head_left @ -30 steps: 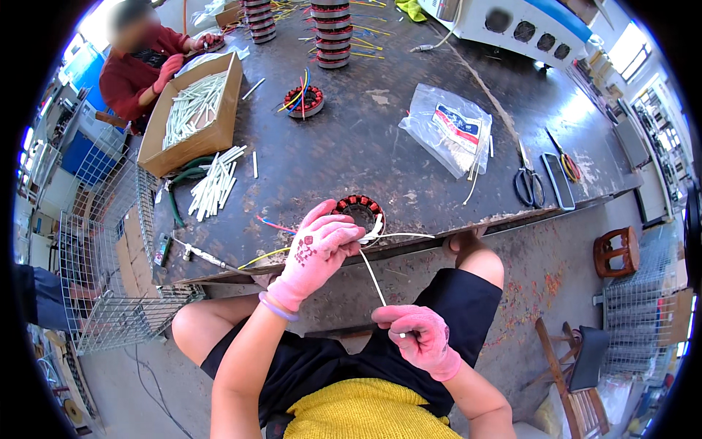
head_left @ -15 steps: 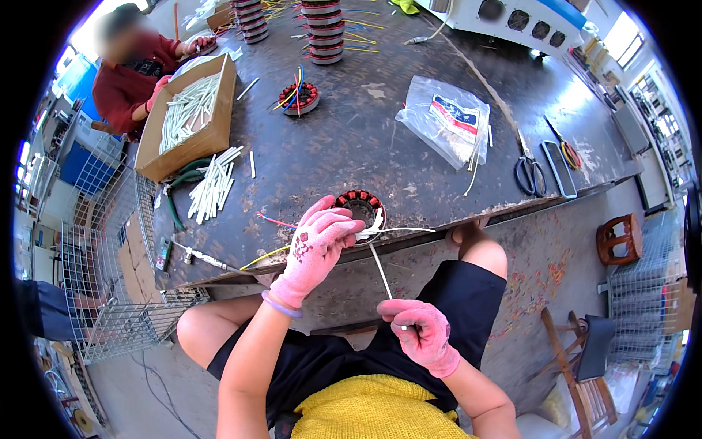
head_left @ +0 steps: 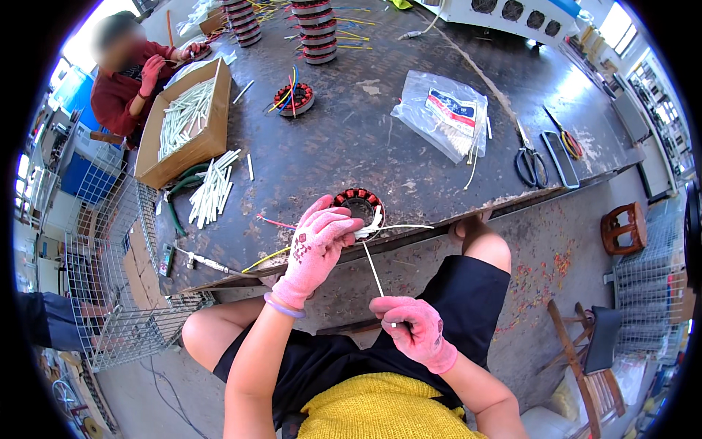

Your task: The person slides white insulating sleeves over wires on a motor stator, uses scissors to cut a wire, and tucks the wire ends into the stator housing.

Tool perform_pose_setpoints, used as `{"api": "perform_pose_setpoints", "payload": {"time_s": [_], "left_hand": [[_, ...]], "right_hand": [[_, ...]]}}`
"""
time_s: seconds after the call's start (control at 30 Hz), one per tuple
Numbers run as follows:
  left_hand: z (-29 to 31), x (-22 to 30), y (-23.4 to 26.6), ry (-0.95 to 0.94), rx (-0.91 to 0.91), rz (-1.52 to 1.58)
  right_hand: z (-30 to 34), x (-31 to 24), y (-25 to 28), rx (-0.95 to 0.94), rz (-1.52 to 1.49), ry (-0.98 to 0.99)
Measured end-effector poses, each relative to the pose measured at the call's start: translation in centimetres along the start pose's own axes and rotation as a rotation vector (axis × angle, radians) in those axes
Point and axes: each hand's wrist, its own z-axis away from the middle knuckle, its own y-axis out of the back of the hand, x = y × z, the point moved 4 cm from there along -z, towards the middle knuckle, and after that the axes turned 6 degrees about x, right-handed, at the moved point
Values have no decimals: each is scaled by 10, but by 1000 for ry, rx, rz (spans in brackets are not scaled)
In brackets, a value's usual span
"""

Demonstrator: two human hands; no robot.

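A ring-shaped motor stator [head_left: 360,196] with dark red windings sits at the table's near edge. My left hand [head_left: 316,252], in a pink glove, is closed over its near left side, with the fingertips at white strands on the rim. From there a thin white cord [head_left: 374,271] runs taut down to my right hand [head_left: 417,333], also gloved in pink, which pinches it over my lap. A white end shows at the right fist. Another white strand [head_left: 406,227] sticks out to the right of the stator. Red and yellow wires [head_left: 267,258] come out left of my left hand.
White tubes [head_left: 214,189] lie beside a cardboard box [head_left: 217,110] of more tubes and green-handled pliers [head_left: 174,212]. A plastic bag [head_left: 442,113], scissors [head_left: 531,167] and a phone [head_left: 560,159] are to the right. Another stator [head_left: 294,100] and stacked stators [head_left: 316,33] stand farther back. A co-worker [head_left: 121,88] sits far left.
My right hand has moved slightly left with the cord still pinched and stretched. My left hand keeps its place on the stator. The co-worker's hand has risen from behind the box.
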Motion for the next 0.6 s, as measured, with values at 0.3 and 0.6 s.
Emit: {"api": "perform_pose_setpoints", "payload": {"time_s": [0.3,0.6], "left_hand": [[5,-6,-4,235,44,77],[2,-7,-2,153,-198,-128]], "right_hand": [[-28,24,-13,70,-8,-183],[-43,56,-20,106,-211,-562]]}}
